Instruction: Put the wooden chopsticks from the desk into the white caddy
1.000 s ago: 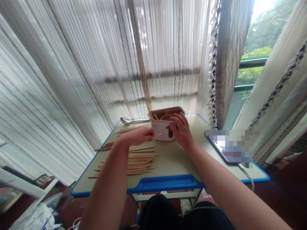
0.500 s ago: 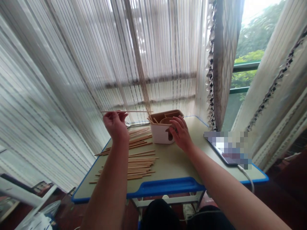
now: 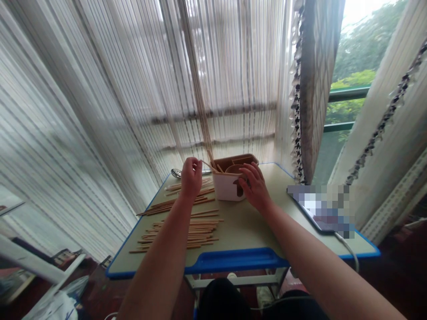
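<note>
My left hand [image 3: 192, 175] pinches a thin wooden chopstick [image 3: 207, 165] at the left edge of a white utensil holder [image 3: 225, 187] with a brown, divided inside. The chopstick slants down from the fingers into the left compartment, where several other chopsticks lean. Over the holder's front right rim, my right hand [image 3: 255, 186] has its fingers curled, gripping it. Left of the holder and nearer me, loose chopsticks [image 3: 204, 227] lie in a row. A darker bunch of chopsticks [image 3: 160, 207] is partly covered by my left arm.
A slotted metal spoon [image 3: 176, 173] lies at the table's back left. On the right is a flat-screen device [image 3: 308, 211], partly blurred out, with a white cable [image 3: 350, 253]. The table has a blue edge [image 3: 240, 259]. Sheer curtains [image 3: 150, 89] hang behind it.
My left hand has moved right to the holder. The chopstick, level in the air before, now tilts with its end in the left compartment. My right hand stays on the rim.
</note>
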Demonstrator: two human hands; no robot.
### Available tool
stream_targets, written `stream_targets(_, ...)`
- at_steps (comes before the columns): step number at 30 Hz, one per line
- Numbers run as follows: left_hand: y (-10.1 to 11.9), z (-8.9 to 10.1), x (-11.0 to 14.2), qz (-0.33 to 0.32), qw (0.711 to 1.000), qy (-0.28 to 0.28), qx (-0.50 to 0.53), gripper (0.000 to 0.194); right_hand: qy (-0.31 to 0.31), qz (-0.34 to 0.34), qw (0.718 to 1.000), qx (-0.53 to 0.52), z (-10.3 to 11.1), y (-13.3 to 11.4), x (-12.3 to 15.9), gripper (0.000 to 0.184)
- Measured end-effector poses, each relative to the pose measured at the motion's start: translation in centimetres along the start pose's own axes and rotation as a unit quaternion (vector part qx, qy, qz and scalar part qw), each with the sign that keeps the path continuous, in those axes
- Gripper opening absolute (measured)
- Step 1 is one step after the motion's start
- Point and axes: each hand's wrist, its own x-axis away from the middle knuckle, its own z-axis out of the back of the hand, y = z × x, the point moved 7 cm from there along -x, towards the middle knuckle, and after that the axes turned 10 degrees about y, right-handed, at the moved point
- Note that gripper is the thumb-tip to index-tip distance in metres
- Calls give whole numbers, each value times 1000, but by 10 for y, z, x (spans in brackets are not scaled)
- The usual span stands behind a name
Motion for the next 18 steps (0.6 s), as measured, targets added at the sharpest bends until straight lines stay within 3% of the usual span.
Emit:
stream_targets(4,-1,-11,3,5,997,-78,0,17,8,4,1000,1,0,1,0,31)
stream_targets(8,-8,-20,13,44,964,-238,-107,24,8,5,1000,1,0,0,0,30)
stream_targets(10,-14,-26,30,57,902,-385,-184,23,4,4,1000,2,0,0,0,31)
stream_targets(13,-13,-32,69,22,767,-601,-224,24,0,2,1000,5,0,0,0,31)
stream_targets(15,-8,-34,86,-16,707,-662,-250,33,0,4,1000,7,0,0,0,31)
stream_targets(18,-4,-37,97,-51,657,-681,-321,34,0,6,1000,8,-1,1,0,30)
